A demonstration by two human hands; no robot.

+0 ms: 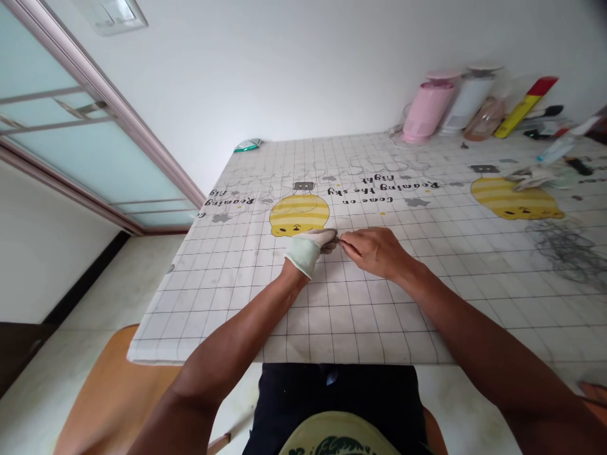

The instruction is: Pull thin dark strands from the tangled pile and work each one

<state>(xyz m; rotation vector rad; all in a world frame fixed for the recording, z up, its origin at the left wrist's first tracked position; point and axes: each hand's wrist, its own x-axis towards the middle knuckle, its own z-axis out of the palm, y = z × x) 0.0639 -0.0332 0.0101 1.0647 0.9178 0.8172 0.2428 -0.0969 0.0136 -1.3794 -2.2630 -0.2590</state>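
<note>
My left hand (315,246) wears a pale, light-green-cuffed glove and is closed in a pinch over the middle of the table. My bare right hand (372,249) is also closed, its thumb and forefinger meeting the left fingertips. Whatever sits between the fingers is too small to make out. Just beyond them, a yellow striped bear print (300,215) shows on the checked tablecloth (227,297). Behind the hands, thin curly wire (346,165) lies in a row of loops across the cloth. A tangle of dark thin wire (571,253) rests at the right.
Along the wall stand a pink cylindrical device (429,109), a white one (467,104) and a yellow box with a red end (526,107). A loose glove (540,175) lies at the right. A wooden stool (114,392) is beside the table's left front corner.
</note>
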